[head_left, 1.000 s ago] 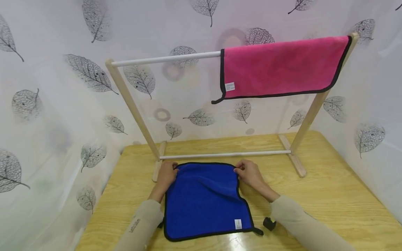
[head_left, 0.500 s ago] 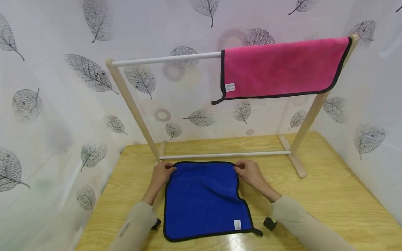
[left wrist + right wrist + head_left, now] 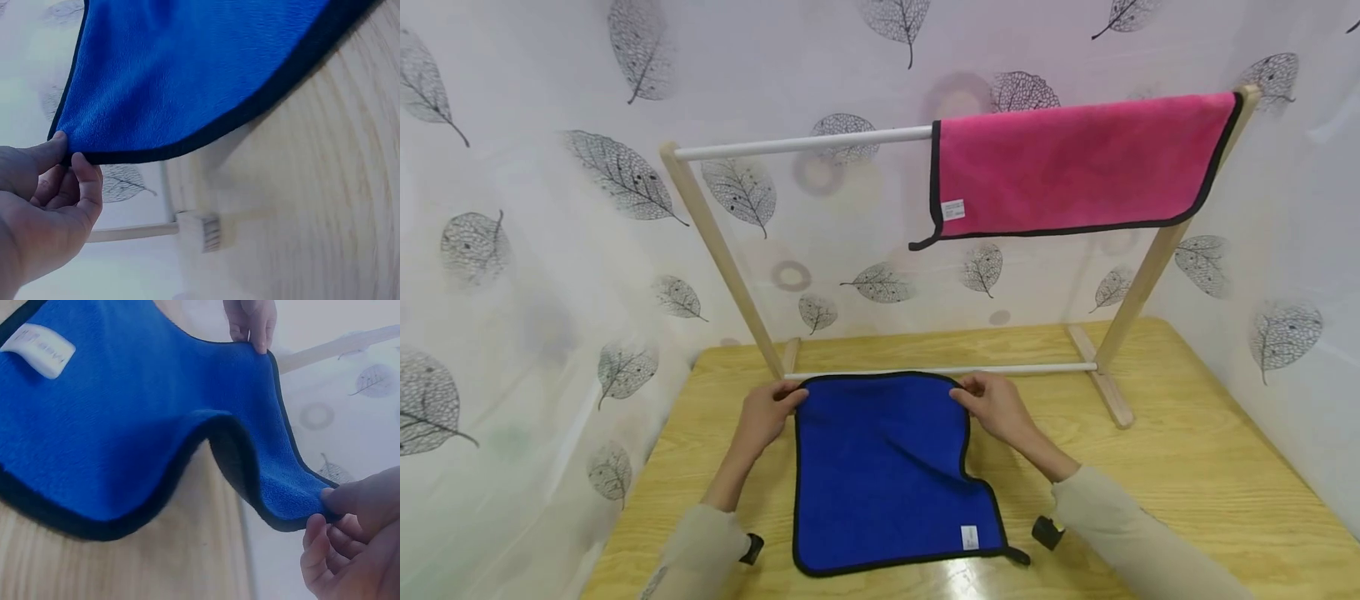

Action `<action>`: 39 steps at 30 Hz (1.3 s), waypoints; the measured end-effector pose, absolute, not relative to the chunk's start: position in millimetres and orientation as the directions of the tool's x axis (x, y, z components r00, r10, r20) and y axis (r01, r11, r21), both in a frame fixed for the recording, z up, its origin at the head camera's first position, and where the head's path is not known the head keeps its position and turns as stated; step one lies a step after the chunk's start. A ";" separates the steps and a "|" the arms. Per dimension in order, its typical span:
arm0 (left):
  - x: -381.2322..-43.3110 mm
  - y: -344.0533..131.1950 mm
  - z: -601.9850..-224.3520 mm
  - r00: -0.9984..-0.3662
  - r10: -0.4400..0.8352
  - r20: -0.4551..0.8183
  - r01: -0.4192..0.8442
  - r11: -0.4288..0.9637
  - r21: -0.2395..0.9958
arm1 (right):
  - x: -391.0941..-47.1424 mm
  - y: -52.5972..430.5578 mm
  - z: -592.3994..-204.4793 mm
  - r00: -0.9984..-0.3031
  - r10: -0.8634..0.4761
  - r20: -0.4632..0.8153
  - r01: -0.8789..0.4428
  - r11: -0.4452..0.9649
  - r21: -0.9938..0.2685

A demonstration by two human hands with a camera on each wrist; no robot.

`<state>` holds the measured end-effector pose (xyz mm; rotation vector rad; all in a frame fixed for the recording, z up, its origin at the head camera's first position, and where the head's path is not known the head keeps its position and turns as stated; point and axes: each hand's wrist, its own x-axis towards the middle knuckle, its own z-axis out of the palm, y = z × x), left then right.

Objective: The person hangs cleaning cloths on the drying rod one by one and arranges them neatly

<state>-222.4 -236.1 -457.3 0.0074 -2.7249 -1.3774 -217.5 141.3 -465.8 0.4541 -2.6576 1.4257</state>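
Note:
A blue towel point(image 3: 880, 475) with black edging spreads over the front of the table, its far edge raised. My left hand point(image 3: 769, 412) pinches its far left corner between thumb and fingers; the left wrist view shows that hand point(image 3: 56, 200) at the black trim. At the far right corner, my right hand point(image 3: 996, 408) pinches the cloth the same way. In the right wrist view, the towel point(image 3: 125, 425) bends into a fold along its right side, close to my right hand point(image 3: 356, 531). A white label point(image 3: 970, 537) and a small black loop show at the near right corner.
Behind the towel stands a wooden rack with a white top bar point(image 3: 805, 143) and a white lower bar point(image 3: 1037, 367). A pink towel point(image 3: 1082, 167) hangs over the top bar's right half. Leaf-patterned sheeting point(image 3: 535, 333) surrounds the wooden table point(image 3: 1210, 492).
The towel's far edge has risen and now overlaps the lower bar in the head view. My left hand has shifted left, drawing its corner outward; my right hand has moved slightly up.

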 end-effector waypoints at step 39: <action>-182.0 -250.8 -358.3 -0.993 -0.082 0.081 0.030 0.489 0.872 | -210.8 138.6 -379.6 -0.942 -0.229 0.245 -0.327 0.472 -0.818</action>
